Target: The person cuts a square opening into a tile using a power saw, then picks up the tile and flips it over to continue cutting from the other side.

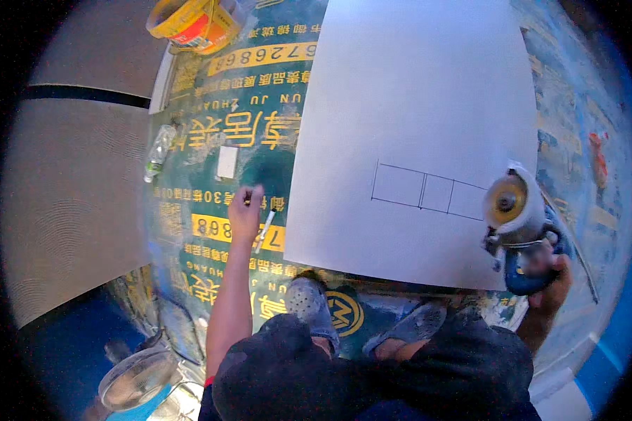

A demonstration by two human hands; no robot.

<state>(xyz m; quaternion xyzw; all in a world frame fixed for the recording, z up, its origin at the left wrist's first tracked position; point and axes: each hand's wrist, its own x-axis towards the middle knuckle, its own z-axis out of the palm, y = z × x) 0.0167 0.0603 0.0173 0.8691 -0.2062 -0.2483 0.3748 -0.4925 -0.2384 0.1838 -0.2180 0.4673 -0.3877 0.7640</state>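
My right hand (556,281) grips the blue body of an angle grinder (528,270). Its round yellowish disc (505,202), partly ringed by a pale guard, faces up over the right edge of a large white slab (372,91). Thin dark lines forming a row of boxes (422,191) are drawn on the slab, running toward the disc. Left of the slab, my left hand (244,210) is raised with its fingers curled together; a small dark spot shows at the fingertips, too blurred to name. Beside that wrist is a white marker (265,231) with a dark end.
Green printed sheeting (260,168) covers the floor. On it are a small white piece (227,162), a clear plastic bottle (160,152) and a yellow bucket (195,27). Grey slabs (77,182) lie at left, with a round container (139,377) nearer. A cord (581,270) trails beside the grinder.
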